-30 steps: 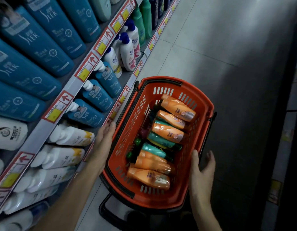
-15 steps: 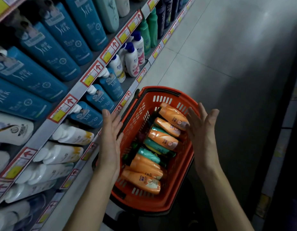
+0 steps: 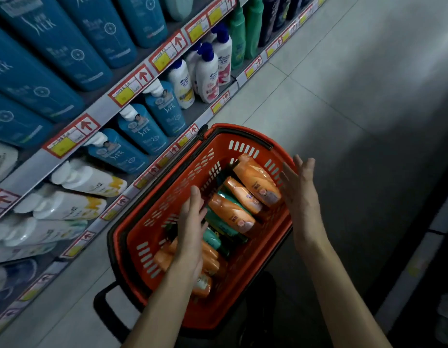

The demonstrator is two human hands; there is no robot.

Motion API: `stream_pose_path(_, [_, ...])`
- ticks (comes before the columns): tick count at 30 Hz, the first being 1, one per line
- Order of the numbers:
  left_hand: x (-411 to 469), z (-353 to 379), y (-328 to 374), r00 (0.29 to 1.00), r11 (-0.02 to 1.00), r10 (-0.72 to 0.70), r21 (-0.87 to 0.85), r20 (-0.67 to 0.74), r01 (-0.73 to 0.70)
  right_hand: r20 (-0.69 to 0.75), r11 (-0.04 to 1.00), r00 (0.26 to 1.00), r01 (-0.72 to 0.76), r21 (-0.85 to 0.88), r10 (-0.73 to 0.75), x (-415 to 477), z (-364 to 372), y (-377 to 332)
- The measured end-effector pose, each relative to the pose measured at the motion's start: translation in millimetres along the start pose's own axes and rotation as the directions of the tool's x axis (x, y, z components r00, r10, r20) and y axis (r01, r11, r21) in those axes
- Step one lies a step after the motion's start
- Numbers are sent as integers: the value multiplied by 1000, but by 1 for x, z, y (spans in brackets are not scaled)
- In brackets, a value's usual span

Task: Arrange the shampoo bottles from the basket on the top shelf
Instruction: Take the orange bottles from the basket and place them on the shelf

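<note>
An orange shopping basket point(image 3: 167, 197) stands on the floor beside the shelves. Several orange shampoo bottles point(image 3: 258, 182) and teal ones point(image 3: 213, 237) lie inside it. My left hand point(image 3: 191, 229) hovers over the middle of the basket, fingers apart, above the bottles and holding nothing. My right hand point(image 3: 299, 189) is open over the basket's right rim, palm turned toward the orange bottles. The top shelf is out of view.
Shelving point(image 3: 97, 109) runs along the left with large blue bottles point(image 3: 54, 41), white bottles point(image 3: 84, 179) and green ones point(image 3: 238, 33), plus red and yellow price tags point(image 3: 72, 135). Grey tiled floor point(image 3: 343, 84) stretches to the right. Another dark shelf edge is at the far right.
Both hands left the basket's sides and moved in over it. My left hand now reaches above the bottles; my right hand has shifted forward along the right rim.
</note>
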State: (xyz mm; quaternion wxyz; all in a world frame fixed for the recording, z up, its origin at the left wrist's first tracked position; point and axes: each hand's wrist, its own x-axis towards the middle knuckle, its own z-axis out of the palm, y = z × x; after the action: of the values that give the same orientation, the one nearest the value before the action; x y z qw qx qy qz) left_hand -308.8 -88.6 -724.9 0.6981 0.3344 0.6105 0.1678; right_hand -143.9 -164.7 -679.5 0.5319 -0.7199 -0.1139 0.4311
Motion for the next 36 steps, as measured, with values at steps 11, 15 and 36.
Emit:
stream_pose_path(11, [58,42,-61,931,960,-276,-28,-238,277,-33,949,998,-68,-309,60,74,1,53])
stream_pose_path(15, [72,46,-78,935,957,-285,-17,-210,288,22,842,999,-26,-538,45,101,0,74])
stream_pose_path(36, [98,52,-94,974,828,-62,533,-220,173,24,625,995,-41,-779,96,128,8,103])
